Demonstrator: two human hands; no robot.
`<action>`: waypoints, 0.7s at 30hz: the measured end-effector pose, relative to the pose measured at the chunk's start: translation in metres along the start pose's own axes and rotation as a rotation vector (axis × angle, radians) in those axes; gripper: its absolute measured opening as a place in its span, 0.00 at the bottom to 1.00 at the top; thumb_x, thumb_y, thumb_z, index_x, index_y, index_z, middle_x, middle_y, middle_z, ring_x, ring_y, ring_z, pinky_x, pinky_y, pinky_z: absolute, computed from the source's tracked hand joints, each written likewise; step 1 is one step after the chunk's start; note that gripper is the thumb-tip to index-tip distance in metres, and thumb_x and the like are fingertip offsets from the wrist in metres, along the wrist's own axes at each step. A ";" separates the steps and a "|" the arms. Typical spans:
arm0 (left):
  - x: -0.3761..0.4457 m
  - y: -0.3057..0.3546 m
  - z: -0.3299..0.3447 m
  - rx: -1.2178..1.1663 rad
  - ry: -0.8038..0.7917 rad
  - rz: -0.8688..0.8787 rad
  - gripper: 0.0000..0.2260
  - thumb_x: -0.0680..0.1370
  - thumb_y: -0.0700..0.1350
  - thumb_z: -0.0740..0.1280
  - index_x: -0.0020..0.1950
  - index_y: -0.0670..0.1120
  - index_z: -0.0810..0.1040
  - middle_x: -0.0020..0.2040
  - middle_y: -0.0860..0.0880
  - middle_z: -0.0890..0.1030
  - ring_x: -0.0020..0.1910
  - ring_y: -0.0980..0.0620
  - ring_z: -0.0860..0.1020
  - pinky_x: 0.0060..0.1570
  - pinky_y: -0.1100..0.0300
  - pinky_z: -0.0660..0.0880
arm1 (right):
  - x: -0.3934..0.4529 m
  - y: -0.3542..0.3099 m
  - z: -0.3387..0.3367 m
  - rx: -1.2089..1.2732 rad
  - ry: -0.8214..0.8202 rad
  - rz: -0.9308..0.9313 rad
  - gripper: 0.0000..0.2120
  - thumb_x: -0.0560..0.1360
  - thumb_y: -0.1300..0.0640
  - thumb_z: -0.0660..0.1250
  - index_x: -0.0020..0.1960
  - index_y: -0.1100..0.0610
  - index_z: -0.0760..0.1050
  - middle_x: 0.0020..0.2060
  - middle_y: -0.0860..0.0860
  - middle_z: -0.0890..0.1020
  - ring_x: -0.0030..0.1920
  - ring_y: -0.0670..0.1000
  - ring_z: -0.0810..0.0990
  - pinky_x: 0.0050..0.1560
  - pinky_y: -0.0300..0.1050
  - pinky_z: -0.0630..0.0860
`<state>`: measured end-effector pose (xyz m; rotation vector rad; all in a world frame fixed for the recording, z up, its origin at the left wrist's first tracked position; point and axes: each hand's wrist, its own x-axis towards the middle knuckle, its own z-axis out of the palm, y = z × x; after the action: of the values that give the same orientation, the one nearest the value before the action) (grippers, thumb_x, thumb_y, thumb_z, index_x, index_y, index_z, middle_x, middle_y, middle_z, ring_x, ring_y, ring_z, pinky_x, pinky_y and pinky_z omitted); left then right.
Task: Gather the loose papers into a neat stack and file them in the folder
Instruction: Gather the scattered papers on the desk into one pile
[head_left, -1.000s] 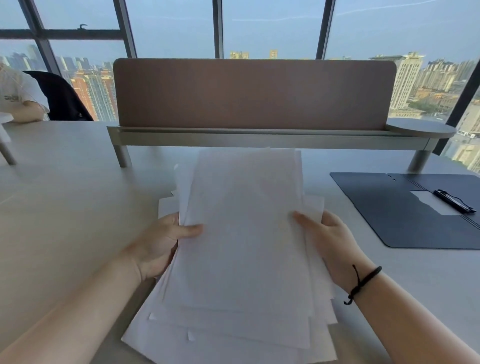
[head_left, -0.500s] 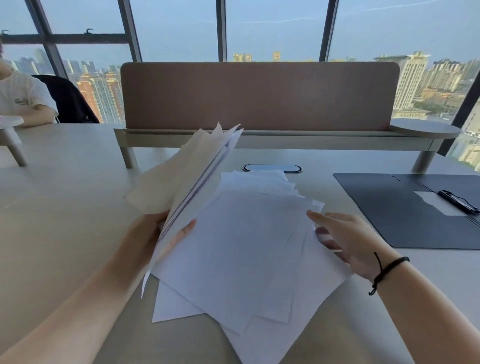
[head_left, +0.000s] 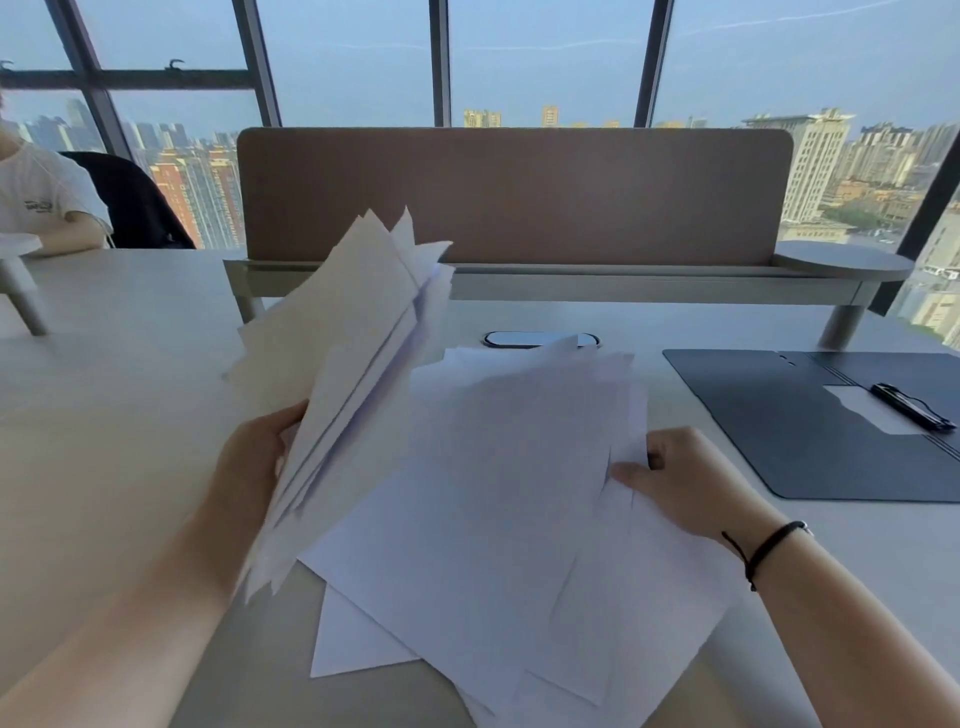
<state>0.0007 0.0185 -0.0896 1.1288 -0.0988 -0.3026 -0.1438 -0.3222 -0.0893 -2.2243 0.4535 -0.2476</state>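
Papers (head_left: 498, 499) under both hands, unfiled

Left hand (head_left: 249, 467) grips a raised sheaf (head_left: 353, 364); right hand (head_left: 685, 478) pinches loose papers (head_left: 493, 493) left of open folder (head_left: 810, 431).

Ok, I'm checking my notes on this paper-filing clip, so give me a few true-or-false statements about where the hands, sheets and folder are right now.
1. The left hand holds a lifted bundle of white sheets. True.
2. The dark blue folder lies shut. False: it lies open on the pale desk.
3. The right hand pinches the loose white papers spread on the desk. True.
4. A black clip sits inside the folder. True.
5. The folder lies on the left. False: it lies on the right.
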 end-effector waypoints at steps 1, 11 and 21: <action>0.002 -0.002 -0.001 -0.018 0.015 0.011 0.11 0.74 0.43 0.65 0.44 0.47 0.88 0.33 0.50 0.85 0.34 0.53 0.85 0.55 0.54 0.78 | 0.003 0.003 -0.002 0.039 0.027 -0.029 0.18 0.75 0.58 0.73 0.31 0.60 0.70 0.22 0.45 0.67 0.22 0.47 0.60 0.25 0.40 0.57; 0.006 -0.012 0.018 0.190 -0.091 -0.057 0.10 0.74 0.41 0.67 0.51 0.41 0.86 0.53 0.38 0.85 0.45 0.42 0.85 0.49 0.50 0.80 | 0.003 -0.001 0.002 0.587 -0.104 -0.155 0.11 0.72 0.49 0.75 0.49 0.55 0.86 0.47 0.56 0.89 0.42 0.54 0.87 0.49 0.52 0.83; -0.007 -0.008 0.026 0.557 -0.230 0.116 0.10 0.71 0.42 0.74 0.49 0.38 0.86 0.48 0.36 0.86 0.47 0.36 0.85 0.49 0.44 0.81 | -0.003 -0.004 0.013 0.526 -0.262 -0.298 0.26 0.78 0.72 0.62 0.41 0.44 0.87 0.42 0.45 0.89 0.46 0.46 0.87 0.46 0.40 0.82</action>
<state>-0.0135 -0.0055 -0.0852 1.6290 -0.4726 -0.3091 -0.1411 -0.3097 -0.0950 -1.7617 -0.0858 -0.1989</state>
